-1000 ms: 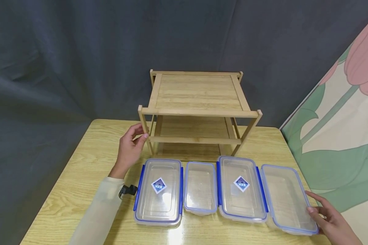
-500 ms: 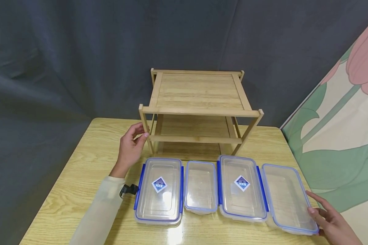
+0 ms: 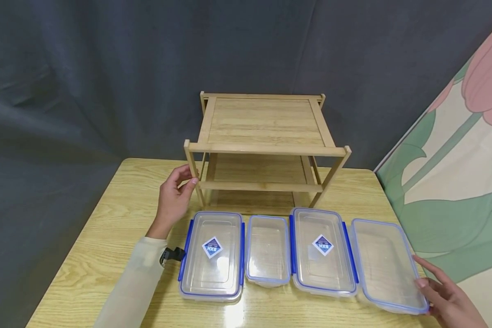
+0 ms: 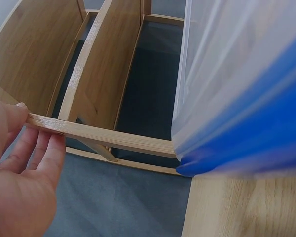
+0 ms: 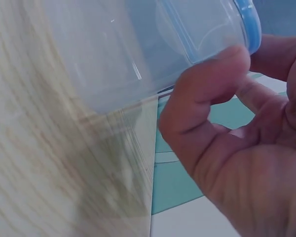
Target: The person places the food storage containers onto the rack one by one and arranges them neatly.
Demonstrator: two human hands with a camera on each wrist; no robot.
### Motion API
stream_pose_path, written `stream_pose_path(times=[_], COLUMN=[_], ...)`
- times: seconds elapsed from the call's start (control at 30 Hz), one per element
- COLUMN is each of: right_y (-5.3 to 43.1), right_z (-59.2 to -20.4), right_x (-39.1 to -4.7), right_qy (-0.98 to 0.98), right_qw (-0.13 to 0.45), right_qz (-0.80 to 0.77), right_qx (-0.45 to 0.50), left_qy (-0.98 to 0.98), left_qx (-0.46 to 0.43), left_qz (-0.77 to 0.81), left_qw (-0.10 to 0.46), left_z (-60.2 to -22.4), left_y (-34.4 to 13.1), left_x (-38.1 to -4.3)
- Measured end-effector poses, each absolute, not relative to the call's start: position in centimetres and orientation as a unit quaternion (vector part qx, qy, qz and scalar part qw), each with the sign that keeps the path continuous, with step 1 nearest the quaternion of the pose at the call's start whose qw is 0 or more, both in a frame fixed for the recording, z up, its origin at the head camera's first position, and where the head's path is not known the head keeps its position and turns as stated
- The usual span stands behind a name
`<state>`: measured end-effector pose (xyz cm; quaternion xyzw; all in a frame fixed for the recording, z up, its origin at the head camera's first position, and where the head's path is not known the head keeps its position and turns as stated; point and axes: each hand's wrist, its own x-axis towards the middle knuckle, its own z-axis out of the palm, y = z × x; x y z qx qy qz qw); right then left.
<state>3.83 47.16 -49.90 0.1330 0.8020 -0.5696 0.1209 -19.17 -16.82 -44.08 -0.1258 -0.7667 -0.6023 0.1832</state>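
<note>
My left hand [image 3: 175,196] pinches the left front post of a wooden three-tier shelf rack [image 3: 266,120]; in the left wrist view the thumb lies on one side of the post and the fingers on the other. At the right end of a row of clear food containers, my right hand [image 3: 447,291] holds the right side of a blue-rimmed food container [image 3: 389,264]. The right wrist view shows the thumb [image 5: 232,64] against that container's wall just below the rim, with another finger behind the rim.
A large container with dark blue clips [image 3: 213,278], a smaller blue-rimmed one [image 3: 268,250] and another large clipped one [image 3: 325,273] line up before the rack on the wooden table [image 3: 106,228]. Dark cloth [image 3: 246,45] hangs behind; a tulip-patterned cloth [image 3: 447,182] borders the right.
My right hand and the rightmost food container have shifted slightly to the right, widening the gap to its neighbour. My left hand stays on the rack's post.
</note>
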Motion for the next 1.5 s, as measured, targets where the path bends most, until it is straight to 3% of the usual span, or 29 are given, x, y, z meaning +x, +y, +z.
stream_pose_path(times=[0.2,0.5,1.5], right_y=[47.3,46.8,47.1], right_z=[-49.8,-50.0,-48.2], right_x=[3.6,3.7,3.3], right_qy=[0.763,0.716,0.619], right_qw=[0.124,0.074,-0.005], right_qz=[-0.613,-0.678,-0.785], right_qx=[0.165,0.150,0.015], left_qy=[-0.769,-0.773,-0.770], left_qx=[-0.115,-0.115,-0.103], left_qz=[-0.602,-0.599,-0.608], left_qw=[0.182,0.175,0.166], left_z=[-44.1,-44.1,-43.8], left_y=[-16.8,-16.8,-16.7], left_x=[-19.0,-19.0,-18.9])
